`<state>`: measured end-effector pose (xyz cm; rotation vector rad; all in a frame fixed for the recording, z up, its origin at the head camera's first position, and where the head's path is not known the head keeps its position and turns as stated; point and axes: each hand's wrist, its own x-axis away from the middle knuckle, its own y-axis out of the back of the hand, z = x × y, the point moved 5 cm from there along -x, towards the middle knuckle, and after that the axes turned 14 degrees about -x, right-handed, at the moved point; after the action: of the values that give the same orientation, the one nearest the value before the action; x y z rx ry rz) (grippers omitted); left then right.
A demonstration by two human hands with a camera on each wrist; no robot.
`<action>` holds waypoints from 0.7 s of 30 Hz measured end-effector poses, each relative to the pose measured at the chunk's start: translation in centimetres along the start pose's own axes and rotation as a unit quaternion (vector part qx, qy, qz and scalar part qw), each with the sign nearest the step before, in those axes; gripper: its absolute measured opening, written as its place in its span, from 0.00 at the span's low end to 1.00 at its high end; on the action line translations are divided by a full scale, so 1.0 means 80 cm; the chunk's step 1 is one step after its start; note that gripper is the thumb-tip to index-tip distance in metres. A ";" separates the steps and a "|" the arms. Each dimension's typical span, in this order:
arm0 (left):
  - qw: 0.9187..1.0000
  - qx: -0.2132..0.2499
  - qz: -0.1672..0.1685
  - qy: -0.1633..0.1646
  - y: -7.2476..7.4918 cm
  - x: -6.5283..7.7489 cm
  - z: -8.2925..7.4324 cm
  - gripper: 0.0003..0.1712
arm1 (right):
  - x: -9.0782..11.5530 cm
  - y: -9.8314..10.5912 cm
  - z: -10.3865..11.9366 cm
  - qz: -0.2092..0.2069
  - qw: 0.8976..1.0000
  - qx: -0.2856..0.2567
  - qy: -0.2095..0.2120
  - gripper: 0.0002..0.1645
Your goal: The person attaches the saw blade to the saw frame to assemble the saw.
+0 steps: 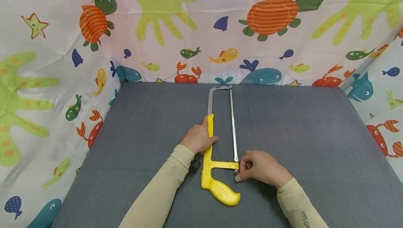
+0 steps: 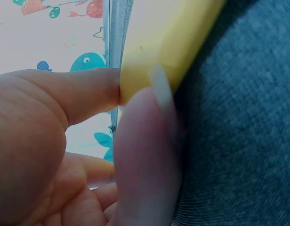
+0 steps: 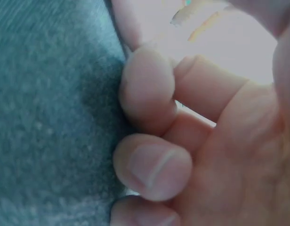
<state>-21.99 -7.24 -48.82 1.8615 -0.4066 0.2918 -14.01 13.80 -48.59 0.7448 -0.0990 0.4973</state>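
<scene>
A hacksaw (image 1: 207,166) with a yellow handle and a silver bow lies on the grey tabletop, its handle toward me. My left hand (image 1: 197,137) grips the yellow part of the frame, fingers on one side and thumb over the other. The left wrist view shows the yellow frame (image 2: 168,33) between the digits. The thin blade (image 1: 233,126) runs along the right side, down to a small metal nut (image 1: 237,172). Beside that nut is my right hand (image 1: 262,167), thumb and index finger bent and apart; whether they touch it is unclear.
The grey tabletop (image 1: 299,126) extends around the saw on both sides. White cloth (image 1: 189,11) printed with sea animals hangs behind and along the sides. A small dark shape (image 1: 195,166) shows beside the left wrist.
</scene>
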 end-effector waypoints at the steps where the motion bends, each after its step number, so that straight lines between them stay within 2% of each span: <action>1: 1.000 0.000 0.001 0.001 0.000 0.001 0.000 0.59 | 0.000 0.000 0.000 0.000 1.000 -0.001 -0.002 0.20; 6: 1.000 -0.001 0.002 0.006 0.001 0.003 0.000 0.59 | 0.001 -0.001 0.003 -0.011 1.000 -0.009 -0.018 0.25; 12: 1.000 -0.001 -0.008 -0.001 0.002 0.004 -0.001 0.59 | 0.001 -0.003 0.004 -0.014 0.999 -0.013 -0.032 0.23; 21: 1.000 0.000 -0.011 0.001 0.002 0.004 0.000 0.59 | 0.003 -0.003 0.006 0.002 1.000 -0.024 0.001 0.20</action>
<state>-21.74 -7.32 -48.59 1.8640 -0.3842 0.2782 -13.67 13.43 -48.29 0.6977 -0.1111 0.4982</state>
